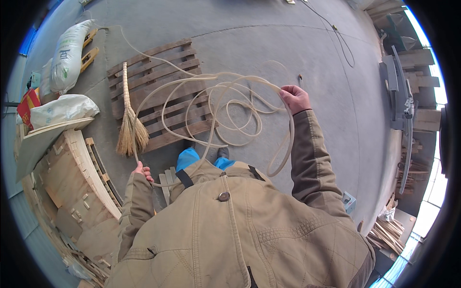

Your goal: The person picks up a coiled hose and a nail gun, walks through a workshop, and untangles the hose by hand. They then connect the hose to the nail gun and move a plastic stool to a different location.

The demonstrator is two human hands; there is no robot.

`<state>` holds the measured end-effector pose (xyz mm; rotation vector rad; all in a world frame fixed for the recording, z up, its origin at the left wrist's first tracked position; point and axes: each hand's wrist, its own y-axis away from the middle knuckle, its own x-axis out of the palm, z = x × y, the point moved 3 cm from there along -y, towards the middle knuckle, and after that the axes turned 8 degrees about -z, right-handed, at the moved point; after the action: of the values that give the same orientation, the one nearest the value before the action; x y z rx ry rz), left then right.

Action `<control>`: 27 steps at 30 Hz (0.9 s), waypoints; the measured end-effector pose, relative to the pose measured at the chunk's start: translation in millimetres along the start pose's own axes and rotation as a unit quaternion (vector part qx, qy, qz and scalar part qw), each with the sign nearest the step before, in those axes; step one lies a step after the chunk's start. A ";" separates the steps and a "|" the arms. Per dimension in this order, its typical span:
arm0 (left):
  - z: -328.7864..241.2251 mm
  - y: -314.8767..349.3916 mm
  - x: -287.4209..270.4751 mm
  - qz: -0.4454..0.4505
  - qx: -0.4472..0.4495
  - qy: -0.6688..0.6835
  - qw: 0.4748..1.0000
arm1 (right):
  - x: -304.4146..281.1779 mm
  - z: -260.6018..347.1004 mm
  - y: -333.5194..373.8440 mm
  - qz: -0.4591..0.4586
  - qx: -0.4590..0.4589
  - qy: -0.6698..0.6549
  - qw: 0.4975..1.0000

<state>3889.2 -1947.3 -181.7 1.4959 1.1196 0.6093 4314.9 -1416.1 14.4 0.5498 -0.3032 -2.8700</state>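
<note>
Head view, looking straight down the person's tan jacket (240, 230): the fingers of the right hand (294, 98) are clenched around several gathered turns of a pale cane strand (225, 103), held up at arm's length with the sleeve bent at the elbow. From that grip the loops hang and spread out over the grey concrete floor (297, 43) and across the near edge of a wooden pallet (158, 91), while one long bight drops beside the right sleeve toward the jacket front. The left hand (142, 171) sits low by the left hip, its fingers curled around a lower run of the same strand, which curves on below the hand toward the jacket. One free length of the strand trails away over the pallet to the far left, toward a white sack (68, 55). A straw broom (128, 122) lies along the pallet's left edge, bristles pointing toward the person. Just below the loops, blue trousers and a dark shoe show above the jacket collar. Curved plywood forms (72, 182) are stacked at the left, and bundles of wooden sticks (386, 235) lie at the lower right.
</note>
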 end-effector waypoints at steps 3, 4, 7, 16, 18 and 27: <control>10.1 -14.6 -8.0 0.000 -0.021 0.000 1.000 | -10.7 -6.2 3.6 0.008 -0.002 0.007 1.000; 13.1 -16.8 -8.7 -0.001 -0.022 -0.003 1.000 | -13.3 -8.7 5.0 0.008 0.009 0.009 1.000; 12.5 -11.5 -0.1 0.041 -0.002 0.009 0.999 | -19.5 -15.5 7.9 0.004 0.026 0.008 1.000; -37.9 107.8 59.7 0.151 0.189 0.048 0.969 | -9.3 -46.1 15.3 0.039 0.176 -0.160 0.971; -42.9 129.6 70.1 0.161 0.206 0.040 0.964 | -1.2 -49.4 18.3 0.063 0.165 -0.165 0.970; -37.8 129.2 61.8 0.146 0.387 0.074 0.908 | -2.2 -48.2 21.1 0.011 0.152 -0.268 0.951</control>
<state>3923.4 -1866.7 -62.1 2.3640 1.3482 0.5040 4338.6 -1443.6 -23.7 -0.2100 -0.8361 -2.9142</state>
